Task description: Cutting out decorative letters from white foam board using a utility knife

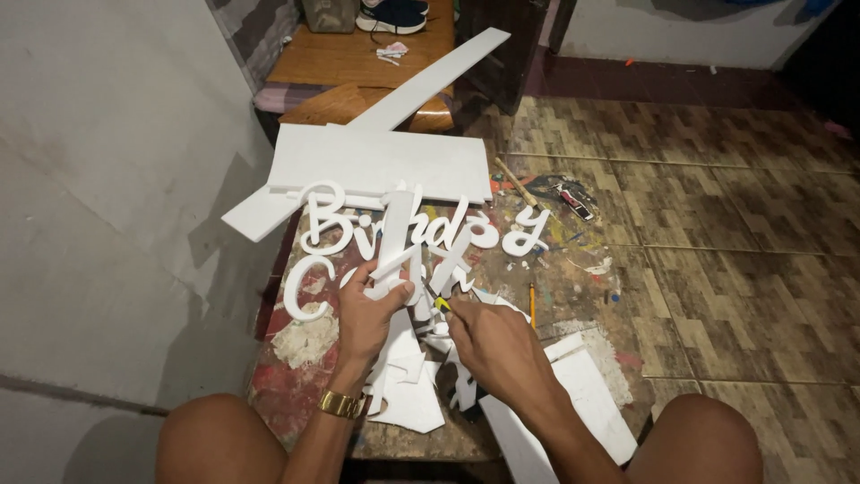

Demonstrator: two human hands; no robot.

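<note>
My left hand (365, 309) grips a white foam cut-out of joined script letters (394, 235), holding it up above a low paint-stained table (573, 287). A gold watch sits on that wrist. My right hand (493, 341) holds a small yellow-handled cutter (436, 298), its blade tip touching the lower part of the foam lettering beside my left fingers. Loose white foam offcuts (408, 385) lie on the table under both hands.
White foam sheets (376, 161) and a long foam strip (439, 76) lie at the table's far side. A pencil (532, 305), a brush (518, 184) and a second cutter (573, 199) rest on the table. A grey wall stands left; tiled floor spreads right. My knees frame the bottom.
</note>
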